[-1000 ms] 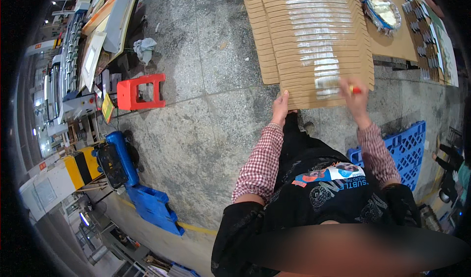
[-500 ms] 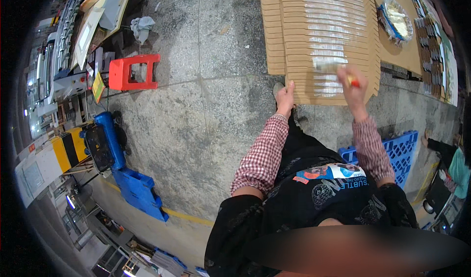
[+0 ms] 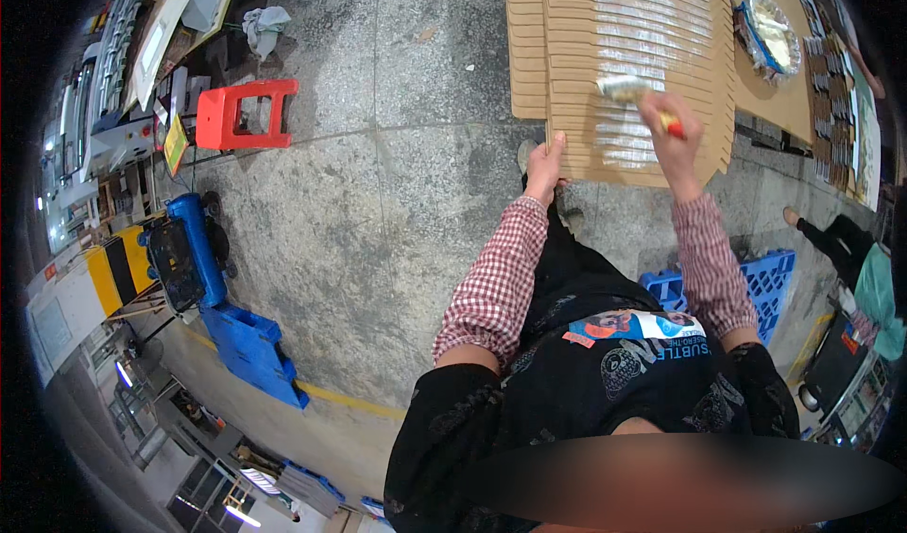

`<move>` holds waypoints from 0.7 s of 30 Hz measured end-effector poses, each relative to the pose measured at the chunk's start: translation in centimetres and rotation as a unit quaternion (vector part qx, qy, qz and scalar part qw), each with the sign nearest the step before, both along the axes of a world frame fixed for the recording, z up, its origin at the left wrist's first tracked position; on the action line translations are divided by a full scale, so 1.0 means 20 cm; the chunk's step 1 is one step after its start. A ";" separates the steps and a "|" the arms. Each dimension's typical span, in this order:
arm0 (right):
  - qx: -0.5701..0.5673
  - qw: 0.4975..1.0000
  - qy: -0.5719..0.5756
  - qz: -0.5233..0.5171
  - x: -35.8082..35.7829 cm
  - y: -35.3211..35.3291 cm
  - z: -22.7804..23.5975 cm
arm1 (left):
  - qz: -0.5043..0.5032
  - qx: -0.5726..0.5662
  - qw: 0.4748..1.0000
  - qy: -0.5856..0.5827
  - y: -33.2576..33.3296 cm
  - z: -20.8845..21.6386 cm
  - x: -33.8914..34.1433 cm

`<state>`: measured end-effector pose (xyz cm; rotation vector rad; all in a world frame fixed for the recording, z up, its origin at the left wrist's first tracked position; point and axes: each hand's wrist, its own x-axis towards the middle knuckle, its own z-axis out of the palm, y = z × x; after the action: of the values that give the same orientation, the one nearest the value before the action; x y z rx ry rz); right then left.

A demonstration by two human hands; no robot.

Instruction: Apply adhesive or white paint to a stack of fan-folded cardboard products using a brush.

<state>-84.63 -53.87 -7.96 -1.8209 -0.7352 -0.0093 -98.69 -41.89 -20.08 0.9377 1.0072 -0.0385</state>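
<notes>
Overlapping brown cardboard sheets (image 3: 572,98) lie fanned out in front of me, each showing a narrow strip. Glossy whitish streaks run down their middle. My right hand (image 3: 674,138) is closed around a paintbrush with a red-tipped handle; the pale bristles of the paintbrush (image 3: 622,87) are over the streaked strips near the close end. My left hand (image 3: 545,168) grips the near left corner of the cardboard, thumb on top, other fingers mostly hidden beneath. A plastic-lined bowl (image 3: 770,37) of creamy white paste stands beyond, on the right.
A red plastic stool (image 3: 248,114) stands on the floor at left, with blue pallets (image 3: 253,353) below it. Another blue pallet (image 3: 767,287) lies at my right. Stacked boards (image 3: 836,108) line the far right, and a person (image 3: 846,249) is nearby.
The brush in my right hand has moved slightly away from me over the strips. My left hand keeps its hold on the corner. The whole view has shifted a little.
</notes>
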 end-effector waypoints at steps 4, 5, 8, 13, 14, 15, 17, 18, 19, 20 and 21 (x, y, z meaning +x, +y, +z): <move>-0.084 0.994 -0.060 0.034 -0.09 -0.09 -0.13 | -0.014 0.016 1.000 0.021 0.00 0.00 0.01; -0.096 0.993 -0.055 0.048 -0.18 -0.16 -0.15 | -0.009 0.015 1.000 0.025 0.01 0.00 0.00; -0.144 0.986 0.006 0.087 -0.37 -0.32 -0.07 | 0.003 0.035 0.999 0.033 0.00 0.02 -0.01; -0.073 0.997 0.009 0.012 -0.29 -0.25 0.04 | 0.016 0.020 1.000 0.010 -0.01 0.00 0.01; -0.053 0.997 0.047 -0.013 -0.28 -0.21 0.03 | 0.017 0.024 1.000 0.001 -0.03 0.01 0.03; -0.052 0.997 0.046 -0.015 -0.30 -0.23 0.00 | 0.015 0.025 1.000 0.000 -0.03 0.00 0.03; -0.090 0.995 0.004 0.042 -0.36 -0.30 -0.10 | 0.022 0.034 0.999 0.005 -0.02 -0.02 0.05; -0.106 0.992 0.029 0.063 -0.41 -0.33 -0.08 | 0.026 0.037 0.999 0.008 -0.01 -0.03 0.03; -0.107 0.992 0.030 0.063 -0.43 -0.36 -0.06 | 0.026 0.036 0.999 0.008 -0.01 -0.03 0.03; -0.098 0.991 0.067 0.067 -0.43 -0.39 -0.05 | 0.027 0.034 0.999 0.008 0.00 -0.03 0.02; -0.089 0.989 0.101 0.067 -0.43 -0.41 -0.03 | 0.023 0.033 0.999 0.007 0.00 -0.03 0.02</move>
<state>-93.24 -62.12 -8.48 -1.9029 -0.7306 0.3350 -98.31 -41.97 -20.68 0.9748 1.0479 0.0269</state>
